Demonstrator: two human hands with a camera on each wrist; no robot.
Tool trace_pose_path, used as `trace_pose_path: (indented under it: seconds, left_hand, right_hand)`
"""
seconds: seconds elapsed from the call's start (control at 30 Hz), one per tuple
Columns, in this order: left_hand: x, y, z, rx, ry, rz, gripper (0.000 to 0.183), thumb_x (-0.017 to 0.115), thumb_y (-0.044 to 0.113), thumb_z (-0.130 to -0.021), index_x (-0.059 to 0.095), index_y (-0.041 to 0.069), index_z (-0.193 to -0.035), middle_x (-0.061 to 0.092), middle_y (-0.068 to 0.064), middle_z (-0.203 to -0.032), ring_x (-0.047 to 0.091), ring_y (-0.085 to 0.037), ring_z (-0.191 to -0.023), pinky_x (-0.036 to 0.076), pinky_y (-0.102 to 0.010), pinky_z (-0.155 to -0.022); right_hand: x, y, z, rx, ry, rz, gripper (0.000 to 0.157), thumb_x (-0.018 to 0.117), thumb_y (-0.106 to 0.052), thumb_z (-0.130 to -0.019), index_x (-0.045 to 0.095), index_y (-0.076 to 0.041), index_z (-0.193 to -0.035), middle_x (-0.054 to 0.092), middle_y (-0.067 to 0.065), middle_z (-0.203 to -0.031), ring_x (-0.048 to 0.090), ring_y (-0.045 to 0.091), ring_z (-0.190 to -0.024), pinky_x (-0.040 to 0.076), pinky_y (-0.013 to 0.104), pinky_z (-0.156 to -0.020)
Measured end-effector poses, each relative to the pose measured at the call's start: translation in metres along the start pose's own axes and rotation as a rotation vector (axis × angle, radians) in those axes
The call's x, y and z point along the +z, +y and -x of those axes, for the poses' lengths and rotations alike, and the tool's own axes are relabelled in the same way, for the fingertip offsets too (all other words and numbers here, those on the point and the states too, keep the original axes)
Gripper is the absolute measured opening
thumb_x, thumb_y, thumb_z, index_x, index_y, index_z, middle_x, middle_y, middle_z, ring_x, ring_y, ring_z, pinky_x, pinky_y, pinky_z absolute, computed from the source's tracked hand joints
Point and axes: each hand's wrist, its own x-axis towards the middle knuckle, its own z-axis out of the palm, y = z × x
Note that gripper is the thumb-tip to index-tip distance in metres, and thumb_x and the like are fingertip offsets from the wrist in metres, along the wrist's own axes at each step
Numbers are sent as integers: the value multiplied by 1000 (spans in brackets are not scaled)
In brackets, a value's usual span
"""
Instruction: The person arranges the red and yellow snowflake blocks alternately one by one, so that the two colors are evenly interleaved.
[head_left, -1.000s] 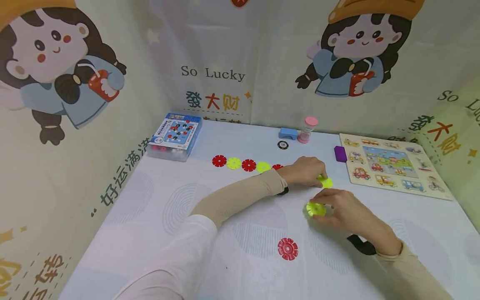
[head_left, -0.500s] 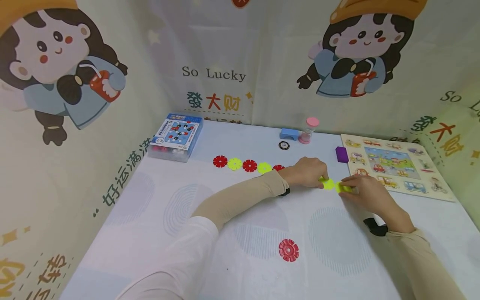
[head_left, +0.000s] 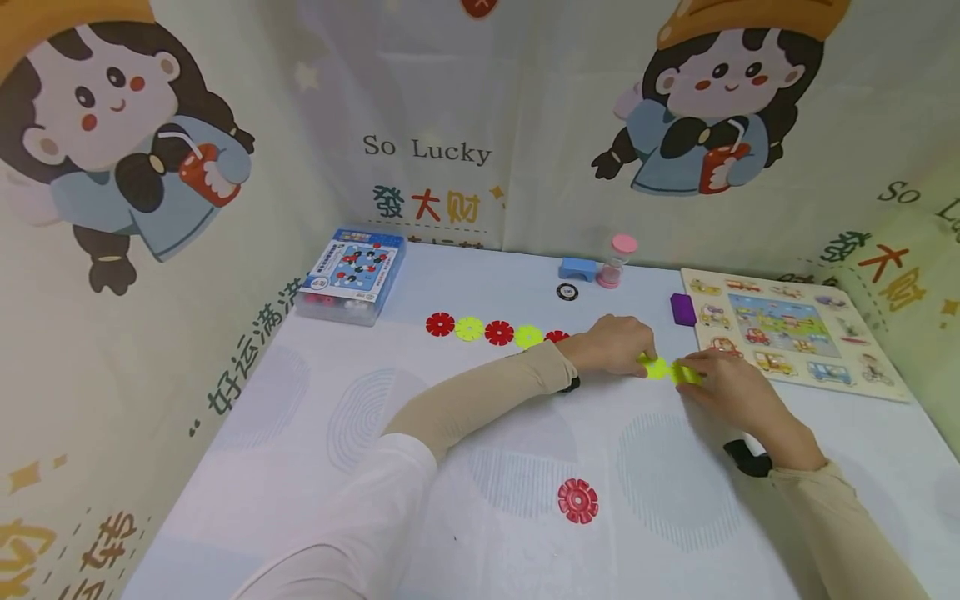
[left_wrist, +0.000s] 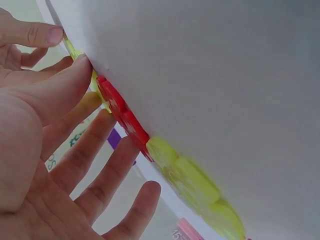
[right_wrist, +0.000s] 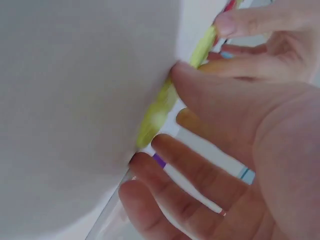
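A row of toothed plastic snowflake discs runs along the table, red (head_left: 440,324) and yellow (head_left: 469,328) by turns, partly hidden behind my left wrist. At the row's right end, my left hand (head_left: 617,343) pinches a yellow snowflake disc (head_left: 656,368) between thumb and index finger. A red disc (left_wrist: 120,110) lies beside those fingers in the left wrist view. My right hand (head_left: 731,387) pinches another yellow snowflake disc (right_wrist: 159,112), edge to edge with the left hand's one. Nearer to me lies a single red disc (head_left: 578,501).
A wooden picture puzzle board (head_left: 795,329) lies just beyond my right hand, with a purple block (head_left: 682,309) at its edge. Farther back are a blue arch block (head_left: 578,268), a pink sand timer (head_left: 617,260) and a round chip (head_left: 567,292). A boxed set (head_left: 351,275) stands back left.
My right hand has carried its yellow disc up and right, to the right side of the left hand's yellow disc. Over the last half second both hands have stayed nearly still.
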Motion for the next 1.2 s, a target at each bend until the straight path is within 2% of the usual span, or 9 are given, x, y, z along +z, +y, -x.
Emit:
trace_pose_path:
  seconds: [0.2,0.33,0.43,0.73,0.8,0.93,1.0,1.07,1.2]
  left_hand:
    - [1,0,1,-4,7,-14,41,68,42,-85,61,35,-124,59,19,-127,52,-4,-120,46,-29,-91]
    - [2,1,-1,5,13,-19,40,67,43,-85,61,36,-124,59,20,-127,52,-4,-119,46,-30,-89]
    - [2,1,-2,5,9,-19,40,67,43,-85,61,36,-124,59,20,-128,52,-4,-120,46,-29,-89]
    - [2,0,2,-10,26,-33,41,68,44,-84,62,36,-123,58,19,-129,51,-4,-121,46,-29,-92]
    - [2,-1,3,-8,30,-32,40,68,44,-84,62,35,-123,58,18,-128,52,-4,-120,46,-29,-91]
    - [2,-1,4,-2,34,-17,40,68,42,-85,62,34,-123,59,16,-127,52,-4,-118,46,-28,-90]
    - [1,-1,4,2,36,-11,40,68,42,-85,62,33,-124,59,16,-127,53,-4,-118,46,-28,-90]
    - [1,-1,4,8,42,-14,40,67,42,-85,63,33,-123,60,16,-127,53,-4,-118,47,-27,-90]
    - [3,-1,1,15,46,-22,39,67,42,-85,63,33,-123,59,16,-127,52,-4,-119,47,-27,-91]
  right_hand:
    - [-5,5,-2,25,-97,-9,48,77,-19,-77,65,-2,-119,66,16,-100,58,24,-81,52,39,-69]
    - [-9,-1,7,95,-172,-90,45,81,-30,-71,70,-5,-108,66,4,-88,56,16,-78,48,30,-66]
    - [-9,-15,19,102,-199,-130,43,84,-40,-66,71,-12,-96,65,-5,-82,56,10,-76,47,25,-66]
    - [1,-93,47,-119,-245,-124,35,80,-53,-66,65,-28,-85,52,-17,-76,45,-1,-69,41,18,-62]
    - [4,-111,50,-167,-212,-114,35,79,-53,-66,67,-28,-88,53,-17,-80,45,-2,-71,43,18,-64]
    - [11,-142,55,-300,-183,-130,47,75,-56,-70,69,-29,-108,54,-17,-97,49,-2,-84,50,21,-73]
    - [15,-153,56,-374,-205,-152,50,73,-56,-74,67,-28,-115,54,-15,-104,49,-2,-91,51,20,-76]
    - [18,-160,55,-420,-221,-165,47,73,-52,-76,66,-26,-114,53,-14,-107,48,-1,-93,50,19,-76]
    - [20,-165,51,-409,-223,-170,40,78,-45,-73,65,-24,-104,51,-13,-106,48,-1,-94,50,20,-79]
